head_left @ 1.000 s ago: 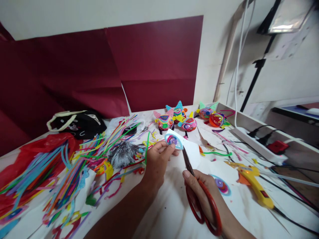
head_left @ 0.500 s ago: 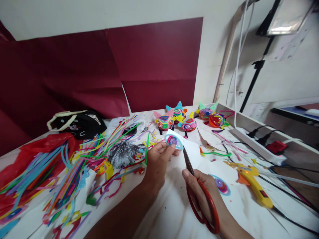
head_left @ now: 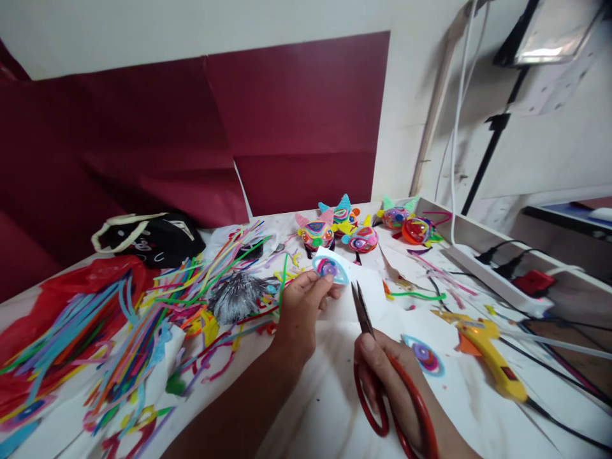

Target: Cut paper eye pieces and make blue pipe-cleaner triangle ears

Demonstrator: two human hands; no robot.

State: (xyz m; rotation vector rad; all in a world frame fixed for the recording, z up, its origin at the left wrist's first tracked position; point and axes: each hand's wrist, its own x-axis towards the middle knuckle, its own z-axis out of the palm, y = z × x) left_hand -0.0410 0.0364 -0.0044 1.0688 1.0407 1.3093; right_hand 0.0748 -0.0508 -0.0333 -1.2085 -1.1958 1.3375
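Between its thumb and fingers my left hand (head_left: 302,307) pinches an eye-shaped piece (head_left: 331,268) with a light blue rim and a purple and pink centre. My right hand (head_left: 399,373) is wrapped round red-handled scissors (head_left: 366,312), whose blades point up and stand slightly apart, just right of the eye piece and not touching it. A similar eye piece (head_left: 423,355) lies on white paper to the right of my right hand.
Colourful pipe cleaners (head_left: 138,344) and a silvery tuft (head_left: 236,296) cover the left. Several decorated animal heads (head_left: 362,239) stand at the back. A yellow glue gun (head_left: 492,357), a white power strip (head_left: 497,280) and cables lie on the right. A black bag (head_left: 150,242) sits back left.
The scissors have come away from the eye piece, and their blades have parted. My left hand has shifted the piece slightly left.
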